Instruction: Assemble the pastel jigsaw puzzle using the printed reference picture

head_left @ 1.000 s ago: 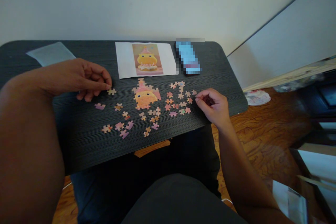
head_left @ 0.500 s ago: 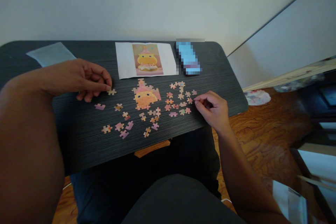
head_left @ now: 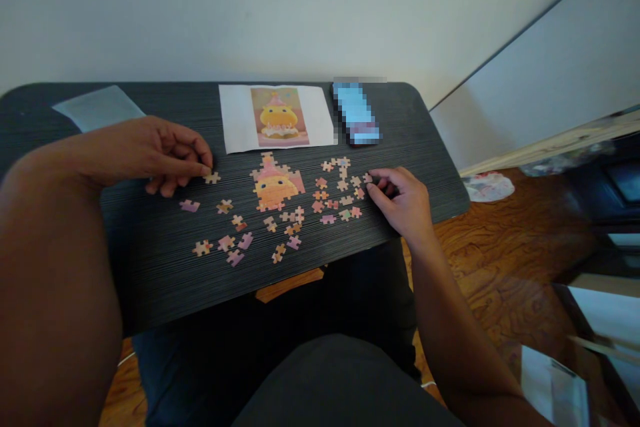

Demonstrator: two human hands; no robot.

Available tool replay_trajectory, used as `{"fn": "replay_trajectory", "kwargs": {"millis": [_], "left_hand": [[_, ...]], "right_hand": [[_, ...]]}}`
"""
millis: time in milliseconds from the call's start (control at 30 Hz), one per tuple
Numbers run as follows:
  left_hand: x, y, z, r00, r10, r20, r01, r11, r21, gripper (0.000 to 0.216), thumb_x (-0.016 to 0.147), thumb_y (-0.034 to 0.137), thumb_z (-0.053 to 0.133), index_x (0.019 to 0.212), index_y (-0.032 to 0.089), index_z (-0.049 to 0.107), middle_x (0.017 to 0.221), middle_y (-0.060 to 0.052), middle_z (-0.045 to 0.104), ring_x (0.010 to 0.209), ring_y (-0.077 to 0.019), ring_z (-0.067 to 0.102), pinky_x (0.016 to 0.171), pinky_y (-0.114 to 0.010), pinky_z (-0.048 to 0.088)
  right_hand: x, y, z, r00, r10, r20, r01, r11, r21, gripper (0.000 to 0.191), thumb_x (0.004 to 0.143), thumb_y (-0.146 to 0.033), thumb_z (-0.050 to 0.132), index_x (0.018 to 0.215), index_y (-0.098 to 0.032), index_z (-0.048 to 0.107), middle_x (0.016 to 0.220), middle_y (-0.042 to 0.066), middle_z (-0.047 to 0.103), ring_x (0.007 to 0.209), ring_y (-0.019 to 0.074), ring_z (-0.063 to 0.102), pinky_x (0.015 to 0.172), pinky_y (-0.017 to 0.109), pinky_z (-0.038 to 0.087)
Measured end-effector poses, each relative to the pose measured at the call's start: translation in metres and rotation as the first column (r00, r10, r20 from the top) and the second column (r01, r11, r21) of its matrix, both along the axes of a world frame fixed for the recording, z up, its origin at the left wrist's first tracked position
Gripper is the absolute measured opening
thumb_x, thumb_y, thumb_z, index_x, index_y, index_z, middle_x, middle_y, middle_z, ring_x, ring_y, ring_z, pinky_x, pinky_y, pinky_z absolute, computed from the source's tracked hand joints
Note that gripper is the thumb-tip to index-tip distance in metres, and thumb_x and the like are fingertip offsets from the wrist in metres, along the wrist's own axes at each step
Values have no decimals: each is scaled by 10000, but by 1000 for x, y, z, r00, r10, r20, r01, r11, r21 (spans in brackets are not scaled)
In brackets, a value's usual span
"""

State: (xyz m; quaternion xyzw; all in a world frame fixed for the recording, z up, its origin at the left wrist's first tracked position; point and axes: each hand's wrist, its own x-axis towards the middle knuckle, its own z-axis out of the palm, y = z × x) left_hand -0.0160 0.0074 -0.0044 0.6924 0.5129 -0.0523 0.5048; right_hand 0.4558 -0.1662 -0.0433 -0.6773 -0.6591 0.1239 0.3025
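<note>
My left hand (head_left: 173,157) pinches the edge of a tan puzzle piece (head_left: 213,178) between thumb and forefinger, low over the table. On the right, my right hand (head_left: 403,197) has its thumb and forefinger around a small pinkish puzzle piece (head_left: 367,177) at the edge of a group of loose pieces (head_left: 347,200). Between the hands lies a partly joined puzzle (head_left: 275,185), with a pink hat and a yellow face. Several more loose pieces (head_left: 240,240) are scattered below and to the left of it.
A printed reference sheet (head_left: 237,120) lies behind the puzzle, with a blurred phone (head_left: 357,113) beside it. A translucent sheet or bag (head_left: 103,109) is at the back left. The dark table (head_left: 165,287) stands against a pale wall (head_left: 240,13).
My right hand has moved slightly up, from beside a lower piece to the pinkish one, its thumb and forefinger parting around it. My left hand keeps its pinch. The view has shifted slightly.
</note>
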Motion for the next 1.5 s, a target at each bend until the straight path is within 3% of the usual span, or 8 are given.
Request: {"fn": "replay_trajectory", "kwargs": {"millis": [167,600,833,967,1200,1500], "left_hand": [[-1,1,0,1000,-16,-8,16,1000,-8,437,896,504,854,1198,199,773,801,-45,814,577,-191,706,497,-255,539],[7,-5,8,999,-15,42,15,1000,-17,365,910,416,830,1172,176,746,822,-35,799,578,-152,703,512,-234,542],[8,-9,9,995,-44,91,46,999,-20,274,967,374,788,1151,176,742,676,1,738,556,-152,668,532,-256,519],[9,-7,6,996,-37,83,40,999,-33,290,913,412,842,1089,196,763,658,-23,745,515,-156,650,507,-266,487],[10,-11,12,996,-36,84,38,999,-25,269,956,401,813,1119,202,737,660,11,733,534,-149,639,516,-269,500],[11,-8,8,998,-27,49,28,999,-37,310,891,441,861,1071,214,752,632,10,730,517,-157,633,517,-282,482]], "right_hand": [[-1,0,0,1000,-10,7,10,1000,-1,149,1026,-395,761,1105,-295,839,929,13,702,783,193,638,773,388,521],[3,2,-6,999,-28,46,30,999,-30,186,1030,-459,763,1090,-290,814,962,35,757,804,218,661,766,397,522],[7,3,-9,997,-32,67,36,998,-50,239,1035,-514,765,1056,-279,807,935,34,751,778,214,650,722,393,491],[9,3,-12,995,-30,90,34,999,-38,262,1030,-536,765,1044,-279,809,919,38,754,764,219,654,713,401,490],[7,3,-10,996,-44,74,47,998,-38,236,1025,-506,768,1061,-278,819,928,39,764,774,222,663,728,409,499],[5,2,-9,999,-27,-44,27,1000,5,164,1021,-423,765,1068,-274,817,961,39,784,772,221,674,759,422,542]]}}
